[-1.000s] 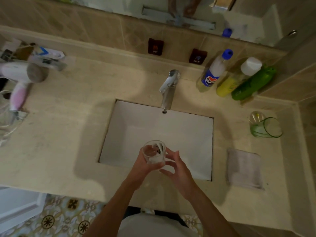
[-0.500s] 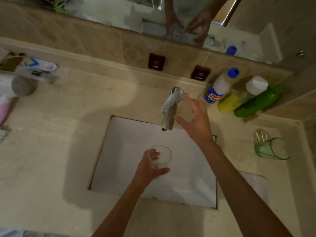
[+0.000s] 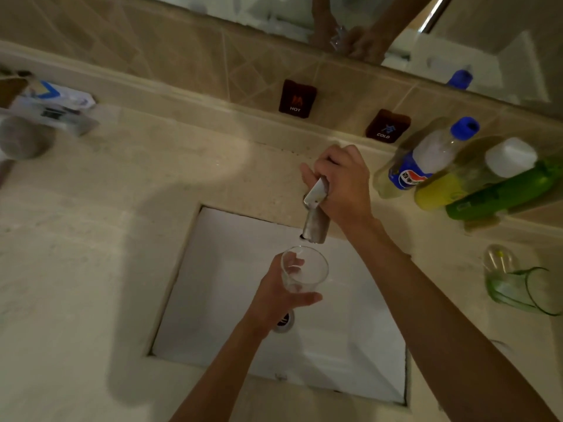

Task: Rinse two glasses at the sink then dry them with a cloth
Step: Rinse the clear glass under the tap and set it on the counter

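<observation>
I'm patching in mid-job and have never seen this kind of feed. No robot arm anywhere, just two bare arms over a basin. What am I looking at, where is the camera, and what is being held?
There is no machine: a person works with bare hands, and the single wide-angle camera sits on their head, looking forward and down.

The left hand grips a clear drinking glass under the spout, above the white rectangular sink. The right hand grips the lever of the metal tap. I cannot tell whether water is running.

On the beige stone counter, at the right, a second clear glass with a green tint lies on its side. Behind it three bottles lean on the wall: a blue-capped clear bottle, a white-capped yellow bottle and a green bottle. Dark HOT and COLD labels sit on the tiles. No cloth is in view.
</observation>
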`<action>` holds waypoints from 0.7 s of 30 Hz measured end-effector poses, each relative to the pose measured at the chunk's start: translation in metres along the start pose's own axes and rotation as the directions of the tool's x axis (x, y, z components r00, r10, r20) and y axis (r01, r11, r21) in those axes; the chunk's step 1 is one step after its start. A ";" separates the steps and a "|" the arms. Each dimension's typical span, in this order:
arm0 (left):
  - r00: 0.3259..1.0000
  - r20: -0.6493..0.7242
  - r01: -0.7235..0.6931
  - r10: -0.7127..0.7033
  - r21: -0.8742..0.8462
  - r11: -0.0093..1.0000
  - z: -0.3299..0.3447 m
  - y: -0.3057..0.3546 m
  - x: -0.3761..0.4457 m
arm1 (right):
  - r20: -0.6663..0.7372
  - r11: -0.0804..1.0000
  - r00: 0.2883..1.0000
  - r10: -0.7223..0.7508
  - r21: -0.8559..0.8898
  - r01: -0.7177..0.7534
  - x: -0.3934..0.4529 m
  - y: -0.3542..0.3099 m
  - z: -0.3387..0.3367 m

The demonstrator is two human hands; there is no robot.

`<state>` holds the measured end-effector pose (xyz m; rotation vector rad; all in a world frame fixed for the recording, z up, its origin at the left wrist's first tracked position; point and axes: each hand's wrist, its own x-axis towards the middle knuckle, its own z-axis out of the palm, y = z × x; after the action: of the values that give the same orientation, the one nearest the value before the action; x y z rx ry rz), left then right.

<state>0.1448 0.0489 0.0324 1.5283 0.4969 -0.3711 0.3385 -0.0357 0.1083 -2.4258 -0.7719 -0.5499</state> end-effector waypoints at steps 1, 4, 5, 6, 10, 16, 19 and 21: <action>1.000 0.003 -0.005 0.005 0.010 1.000 0.000 0.000 0.002 | -0.026 1.000 1.000 0.014 0.004 -0.014 0.000 -0.001 0.002; 1.000 -0.005 -0.029 0.030 0.028 0.999 0.000 0.003 0.008 | -0.020 0.999 1.000 0.022 0.033 -0.022 0.001 0.001 0.004; 0.999 -0.011 -0.035 0.036 0.036 0.999 0.000 0.003 0.009 | -0.017 0.999 1.000 0.020 0.042 -0.020 0.001 0.002 0.005; 0.999 -0.016 -0.039 0.039 0.040 0.998 0.000 0.003 0.010 | -0.020 0.999 1.000 0.021 0.049 -0.020 0.001 0.003 0.005; 0.999 -0.034 -0.039 0.040 0.031 0.999 0.001 0.003 0.013 | -0.066 0.998 0.998 -0.002 0.059 0.006 0.002 0.007 0.010; 0.998 -0.032 -0.054 0.056 0.037 0.998 0.000 0.007 0.014 | -0.157 0.998 0.988 -0.015 0.061 0.025 0.003 0.008 0.015; 0.998 -0.035 -0.060 0.061 0.029 0.998 -0.001 0.010 0.016 | -0.162 0.997 0.986 -0.043 0.060 0.053 0.004 0.009 0.014; 0.997 -0.042 -0.070 0.071 0.031 0.997 -0.001 0.012 0.017 | -0.152 0.997 0.987 -0.047 0.053 0.055 0.005 0.009 0.014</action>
<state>0.1654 0.0518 0.0343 1.5804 0.4721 -0.2925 0.3505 -0.0313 0.0966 -2.2873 -0.7768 -0.7122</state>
